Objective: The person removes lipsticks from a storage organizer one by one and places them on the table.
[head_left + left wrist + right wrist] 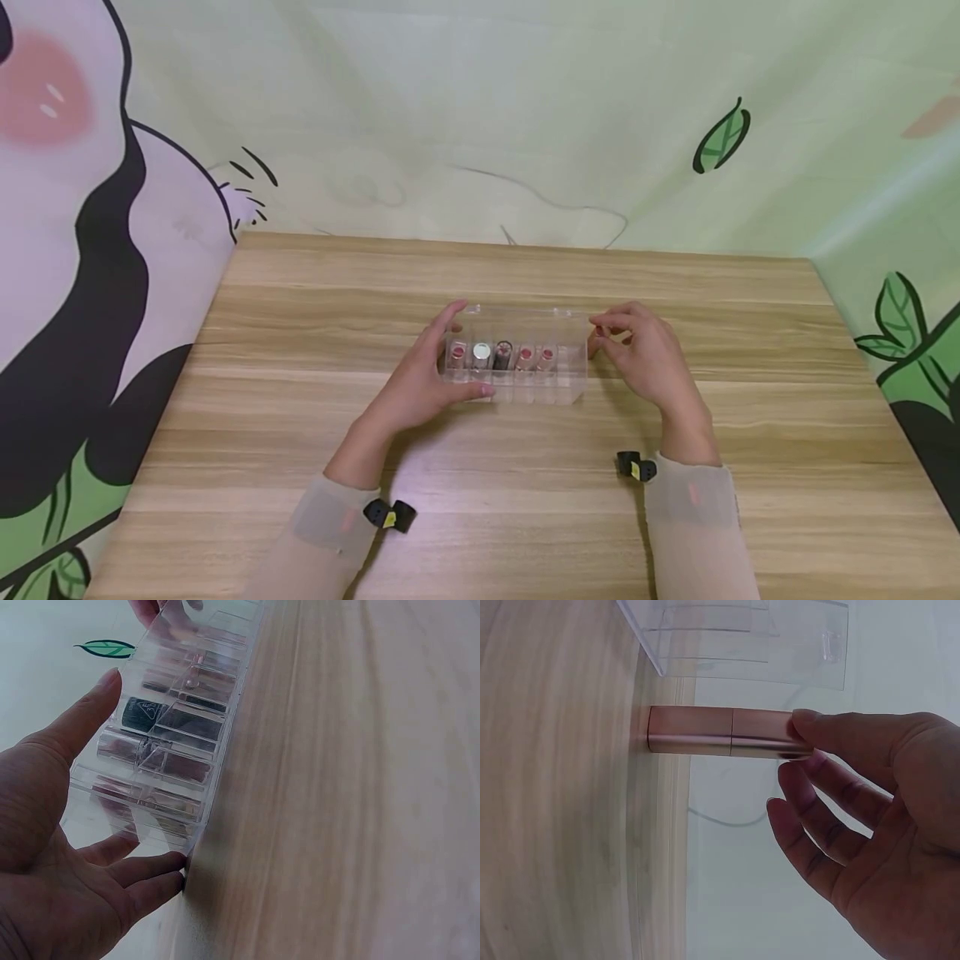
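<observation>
A clear plastic lipstick organizer stands on the table with several lipsticks in a row in its slots. Among them are a white-topped lipstick and a black one; bare slots show at the right end. My left hand grips the organizer's left end, thumb along the front and fingers round the side. Just off the right end, my right hand pinches a shiny rose-gold lipstick by its top. That lipstick is upright and capped, its base at or very near the tabletop.
The wood-grain table reaches back to a pale green cloth backdrop with printed leaves and a panda. Small black devices with yellow marks sit at both wrists, on the sleeves.
</observation>
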### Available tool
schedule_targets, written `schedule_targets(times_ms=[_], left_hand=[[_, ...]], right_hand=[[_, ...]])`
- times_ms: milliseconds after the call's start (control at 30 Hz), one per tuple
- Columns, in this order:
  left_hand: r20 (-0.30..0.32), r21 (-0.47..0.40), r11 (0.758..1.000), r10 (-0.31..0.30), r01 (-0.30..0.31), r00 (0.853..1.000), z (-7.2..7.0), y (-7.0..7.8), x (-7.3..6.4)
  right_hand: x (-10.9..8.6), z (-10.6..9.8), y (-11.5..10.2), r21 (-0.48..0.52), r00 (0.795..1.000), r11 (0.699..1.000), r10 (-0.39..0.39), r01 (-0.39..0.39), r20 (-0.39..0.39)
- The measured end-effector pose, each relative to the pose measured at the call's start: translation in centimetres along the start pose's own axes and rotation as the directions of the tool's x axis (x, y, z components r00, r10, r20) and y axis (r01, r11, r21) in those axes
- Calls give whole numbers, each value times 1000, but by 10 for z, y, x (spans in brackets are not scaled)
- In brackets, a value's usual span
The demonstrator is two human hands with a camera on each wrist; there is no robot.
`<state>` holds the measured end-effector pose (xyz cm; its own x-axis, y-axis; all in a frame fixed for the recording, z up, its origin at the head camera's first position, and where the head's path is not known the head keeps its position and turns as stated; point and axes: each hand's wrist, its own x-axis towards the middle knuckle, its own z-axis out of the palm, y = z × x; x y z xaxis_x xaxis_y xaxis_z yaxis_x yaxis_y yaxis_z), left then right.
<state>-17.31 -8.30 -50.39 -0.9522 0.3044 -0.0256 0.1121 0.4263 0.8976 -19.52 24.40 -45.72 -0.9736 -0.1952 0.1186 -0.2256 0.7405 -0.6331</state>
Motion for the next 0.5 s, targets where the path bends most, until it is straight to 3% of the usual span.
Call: schedule_targets(times_ms=[500], left_hand=[[-3, 1, 1000, 2, -2, 1000, 0, 0, 1]], right_hand=[[0, -1, -2, 0, 1000, 1000, -12, 12, 10]])
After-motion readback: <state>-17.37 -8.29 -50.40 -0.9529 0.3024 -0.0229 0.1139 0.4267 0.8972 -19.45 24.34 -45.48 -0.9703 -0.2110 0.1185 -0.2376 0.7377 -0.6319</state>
